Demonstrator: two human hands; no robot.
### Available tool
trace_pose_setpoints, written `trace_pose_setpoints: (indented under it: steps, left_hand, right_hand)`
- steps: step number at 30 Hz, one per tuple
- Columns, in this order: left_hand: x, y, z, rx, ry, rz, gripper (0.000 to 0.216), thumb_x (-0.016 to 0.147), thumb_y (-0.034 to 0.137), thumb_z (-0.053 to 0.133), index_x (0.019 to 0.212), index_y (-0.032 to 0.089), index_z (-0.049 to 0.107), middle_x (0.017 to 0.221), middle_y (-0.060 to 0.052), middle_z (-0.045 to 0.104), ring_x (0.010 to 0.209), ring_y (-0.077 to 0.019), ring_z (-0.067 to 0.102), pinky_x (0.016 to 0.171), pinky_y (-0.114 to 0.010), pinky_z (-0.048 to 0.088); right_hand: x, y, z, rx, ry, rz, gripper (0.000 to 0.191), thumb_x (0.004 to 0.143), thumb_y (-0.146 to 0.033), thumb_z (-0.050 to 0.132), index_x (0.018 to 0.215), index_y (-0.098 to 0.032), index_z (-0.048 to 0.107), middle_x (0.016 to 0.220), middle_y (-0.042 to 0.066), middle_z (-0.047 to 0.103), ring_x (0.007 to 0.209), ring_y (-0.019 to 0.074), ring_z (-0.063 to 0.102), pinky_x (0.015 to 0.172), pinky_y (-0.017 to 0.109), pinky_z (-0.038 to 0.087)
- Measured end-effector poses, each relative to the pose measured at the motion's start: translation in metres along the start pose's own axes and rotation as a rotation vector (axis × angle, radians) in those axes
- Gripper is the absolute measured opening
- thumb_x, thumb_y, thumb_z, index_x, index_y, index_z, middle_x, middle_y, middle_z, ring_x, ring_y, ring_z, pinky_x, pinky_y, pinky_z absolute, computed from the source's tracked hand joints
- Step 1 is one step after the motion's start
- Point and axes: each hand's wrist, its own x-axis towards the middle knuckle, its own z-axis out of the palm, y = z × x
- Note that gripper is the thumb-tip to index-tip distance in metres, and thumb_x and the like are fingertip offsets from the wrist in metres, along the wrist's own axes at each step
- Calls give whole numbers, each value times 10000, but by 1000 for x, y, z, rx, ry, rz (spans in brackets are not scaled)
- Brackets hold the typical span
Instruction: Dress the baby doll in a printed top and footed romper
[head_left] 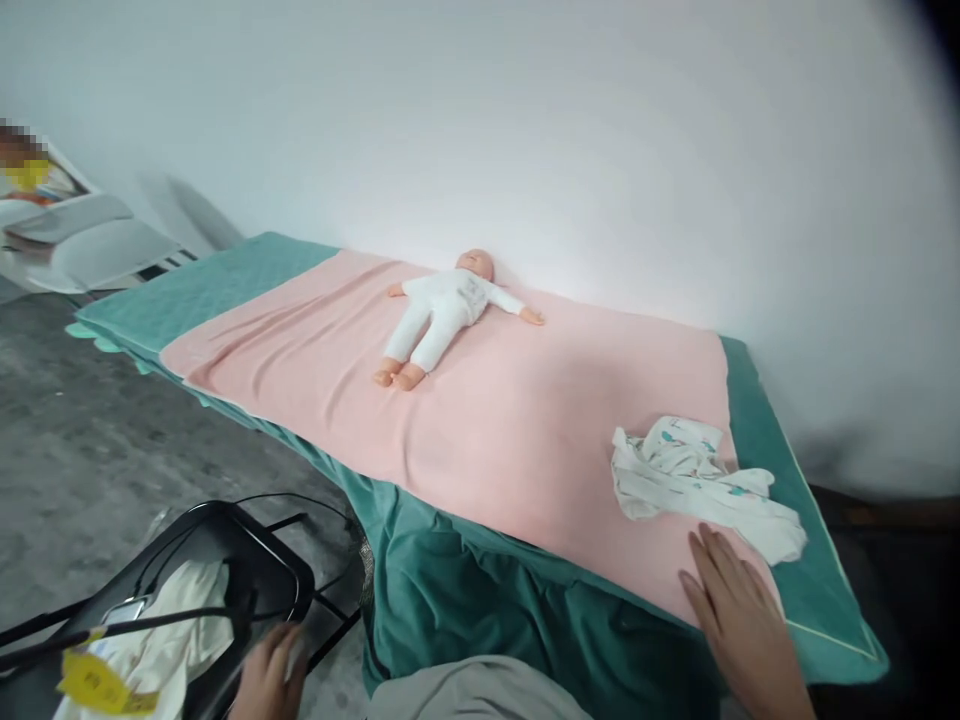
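My right hand [739, 615] lies open with its fingers stretched out, at the near right edge of the pink sheet [510, 440]. Just beyond its fingertips is a crumpled white baby garment [694, 470] with small coloured prints. My left hand [271, 670] is low in the view beside the black chair [262, 560]. Its fingers are curled, and what they may hold is hidden. A baby doll [442, 305] in a white outfit rests on its back on the pink sheet, head toward the wall and arms spread.
The sheet covers most of a green padded bed [217, 290] set against a white wall [480, 130]. White cloth [187, 610] and a yellow tag [94, 685] are on the chair, with a dark strap across. White chairs [105, 240] stand at the far left.
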Motion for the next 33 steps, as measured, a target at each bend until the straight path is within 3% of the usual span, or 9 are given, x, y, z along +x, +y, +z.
trace_pose_setpoints:
  steps: [2,6,9,11,14,19,23,29,33]
  left_hand:
    - [-14,28,35,-41,-107,13,333,487,405,795,780,276,707,911,-69,675,1025,-373,603,962,-475,471]
    - [-13,122,116,-398,-253,-221,516,603,520,774,984,196,647,881,-69,681,812,-276,658,771,-412,544]
    - [4,182,160,-617,-266,-285,437,679,523,745,892,170,600,782,-32,640,720,-203,632,703,-352,540]
    - [12,201,173,-665,-217,-307,387,718,516,721,808,170,573,736,-7,602,674,-161,596,673,-316,529]
    - [16,205,174,-682,-140,-333,365,725,499,721,735,174,554,687,13,570,623,-134,552,618,-282,505]
    - [14,203,162,-845,-168,-320,324,672,383,797,713,167,558,678,30,594,637,-110,562,649,-245,511]
    - [16,205,160,-1004,-285,-360,278,692,312,800,823,163,606,899,-16,686,793,-133,636,712,-254,535]
    - [23,186,170,-992,-344,-460,246,698,303,782,773,173,587,787,23,672,747,-121,650,724,-255,552]
    - [23,176,171,-827,-349,-435,303,630,326,823,723,170,581,704,26,644,694,-129,650,739,-269,570]
  right_hand:
    - [-3,14,-6,-25,52,166,620,956,-513,294,1406,-108,425,1431,166,456,1334,342,398,1064,489,354]
    - [18,19,-23,-128,73,583,739,922,-604,251,1168,8,583,1168,285,574,1146,410,525,969,512,409]
    - [41,12,-36,-79,-125,849,855,890,-684,205,1178,29,579,1028,296,625,953,419,611,803,507,479]
    - [53,7,-42,-13,-294,964,894,872,-721,163,1193,-12,605,990,284,650,861,414,643,721,498,490]
    - [59,7,-48,23,-425,976,886,866,-728,129,1157,-89,669,1000,267,669,861,406,662,737,490,487]
    - [54,23,-56,36,-423,943,877,861,-737,137,1224,-118,641,977,259,679,845,407,664,736,486,485]
    - [44,37,-53,21,-364,975,798,873,-715,170,1247,-171,619,924,248,683,758,379,664,667,469,483]
    - [28,38,-36,-100,-131,887,674,880,-679,251,1034,-167,660,657,168,646,540,321,609,523,426,446]
    - [29,34,-42,-78,-90,919,624,899,-629,256,1087,-173,639,665,156,651,558,319,617,560,435,462]
